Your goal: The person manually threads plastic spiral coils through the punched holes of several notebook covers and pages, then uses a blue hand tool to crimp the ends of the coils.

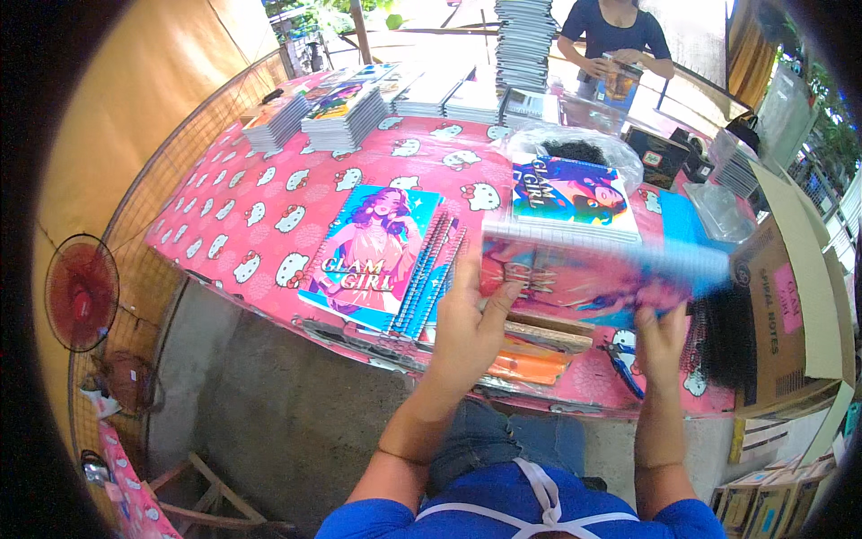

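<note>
The notebook [584, 278] was right of centre in the frame, blurred above the table's near edge [620, 404]. The left hand [476, 319] was clamped on its left end, thumb on the cover; the right hand [660, 337] touched its lower right edge, though blur hid whether it gripped. Even support at both ends seemed best for keeping pages square. At upper right, a clear bag [631, 171] held something black; at far right, the box [763, 359] had raised flaps, its contents hidden.
</note>
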Tool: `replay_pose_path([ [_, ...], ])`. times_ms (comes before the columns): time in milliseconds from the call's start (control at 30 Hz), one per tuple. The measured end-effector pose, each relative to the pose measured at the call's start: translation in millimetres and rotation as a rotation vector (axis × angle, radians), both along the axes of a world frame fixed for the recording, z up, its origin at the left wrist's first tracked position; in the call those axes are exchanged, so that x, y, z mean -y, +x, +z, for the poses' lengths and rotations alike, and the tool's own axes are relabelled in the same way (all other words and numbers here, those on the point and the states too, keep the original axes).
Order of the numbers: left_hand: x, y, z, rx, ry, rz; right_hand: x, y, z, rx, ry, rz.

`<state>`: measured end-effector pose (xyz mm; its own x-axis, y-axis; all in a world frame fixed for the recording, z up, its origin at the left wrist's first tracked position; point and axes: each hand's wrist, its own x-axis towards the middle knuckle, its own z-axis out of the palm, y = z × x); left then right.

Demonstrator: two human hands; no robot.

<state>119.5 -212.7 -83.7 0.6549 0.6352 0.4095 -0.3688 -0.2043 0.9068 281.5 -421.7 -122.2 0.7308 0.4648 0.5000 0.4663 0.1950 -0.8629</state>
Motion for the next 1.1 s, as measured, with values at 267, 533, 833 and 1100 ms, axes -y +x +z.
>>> replay_pose_path([
  [267, -7.9, -10.0, -7.3, -0.018, 0.046, -0.084, 8.1, -33.0, -31.9, 0.163, -0.632, -0.007],
  [533, 18.5, -12.0, -63.9, -0.248, 0.221, 0.097, 7.6, -68.3, -44.4, -0.003, -0.246, 0.105],
  [833, 24.3, -2.6, -46.2, -0.013, 0.297, 0.399, 91.7, 104.1, -47.0, 0.278, -0.669, -0.632],
  [1100, 59.2, 1.7, -15.9, -0.142, 0.828, 0.473, 96.0, 129.2, -48.9, 0.399, -0.923, -0.791],
])
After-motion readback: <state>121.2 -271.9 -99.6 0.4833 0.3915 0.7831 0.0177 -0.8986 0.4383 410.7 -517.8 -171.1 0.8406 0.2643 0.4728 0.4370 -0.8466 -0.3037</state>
